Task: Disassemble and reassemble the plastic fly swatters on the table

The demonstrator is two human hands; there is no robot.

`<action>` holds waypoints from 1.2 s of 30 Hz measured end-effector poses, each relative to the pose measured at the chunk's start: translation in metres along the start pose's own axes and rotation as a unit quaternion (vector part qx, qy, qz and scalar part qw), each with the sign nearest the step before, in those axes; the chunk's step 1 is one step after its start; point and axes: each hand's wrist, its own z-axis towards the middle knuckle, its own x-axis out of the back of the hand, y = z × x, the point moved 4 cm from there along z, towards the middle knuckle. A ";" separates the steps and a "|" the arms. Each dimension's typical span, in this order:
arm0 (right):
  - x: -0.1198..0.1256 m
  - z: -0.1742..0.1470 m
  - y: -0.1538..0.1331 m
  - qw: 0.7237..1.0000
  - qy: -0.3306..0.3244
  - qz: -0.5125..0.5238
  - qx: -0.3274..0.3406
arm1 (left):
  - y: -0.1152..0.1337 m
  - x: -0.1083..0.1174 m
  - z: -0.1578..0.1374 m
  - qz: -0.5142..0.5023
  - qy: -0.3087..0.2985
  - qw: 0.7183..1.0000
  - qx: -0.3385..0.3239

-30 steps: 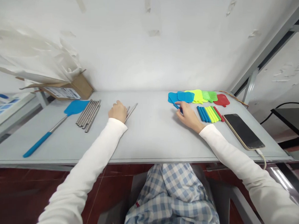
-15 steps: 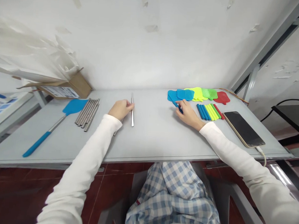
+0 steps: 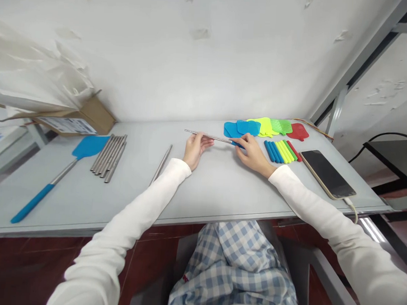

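A thin metal rod (image 3: 219, 138) lies across the space between my hands, slightly above the table. My left hand (image 3: 194, 151) is closed on the rod, thumb and fingers around it. In my right hand (image 3: 253, 156) is a blue handle grip (image 3: 236, 144), whose left end meets the rod's right end; whether the rod sits inside it I cannot tell. Behind my right hand lie two blue swatter heads (image 3: 230, 130), overlapping. A second metal rod (image 3: 162, 161) rests on the table left of my left hand, its near end by my sleeve.
Left: an assembled blue fly swatter (image 3: 33, 202), several metal tubes (image 3: 109, 156) and a cardboard box (image 3: 98, 115). Right: yellow (image 3: 266, 127), green (image 3: 282, 126) and red swatter heads (image 3: 298, 132), several coloured grips (image 3: 282, 151) and a phone (image 3: 327, 174) on a cable. A wall stands behind the table.
My left hand has lifted one metal rod from the table and carried it right, turning it sideways to meet the blue grip in my right hand. The view has shifted slightly.
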 end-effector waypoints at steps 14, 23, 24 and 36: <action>0.000 -0.002 0.004 0.999 0.000 -0.050 0.015 | 0.002 0.008 -0.004 0.011 -0.009 0.999 -0.043; 0.003 -0.001 -0.007 0.996 0.021 0.089 0.024 | -0.008 -0.008 -0.016 0.133 -0.229 0.964 0.004; 0.004 -0.001 -0.011 0.994 0.022 0.103 0.020 | -0.009 -0.008 -0.017 0.143 -0.238 0.961 0.005; -0.003 0.020 0.016 0.982 0.026 -0.141 -0.121 | 0.007 -0.003 -0.015 0.081 -0.145 0.984 -0.070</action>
